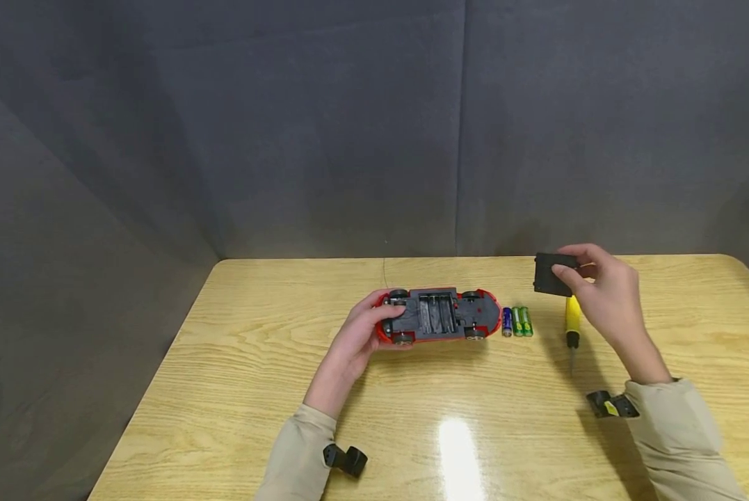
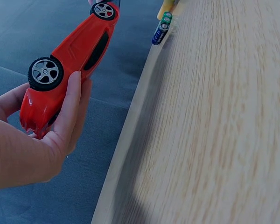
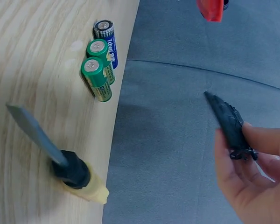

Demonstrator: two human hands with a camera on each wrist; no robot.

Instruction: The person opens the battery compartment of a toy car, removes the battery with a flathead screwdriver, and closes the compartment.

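The left hand (image 1: 357, 341) gripped the upturned red toy car (image 1: 438, 315) steady, while the right hand (image 1: 602, 292) pinched its black battery cover (image 1: 553, 274) clear, best laid aside from the three batteries (image 1: 517, 321).

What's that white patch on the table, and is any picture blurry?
Head view: the patch is lamp glare on the table, otherwise sharp. Left wrist view: the batteries look soft; the toy car is crisp. Right wrist view: the screwdriver is slightly blurred.
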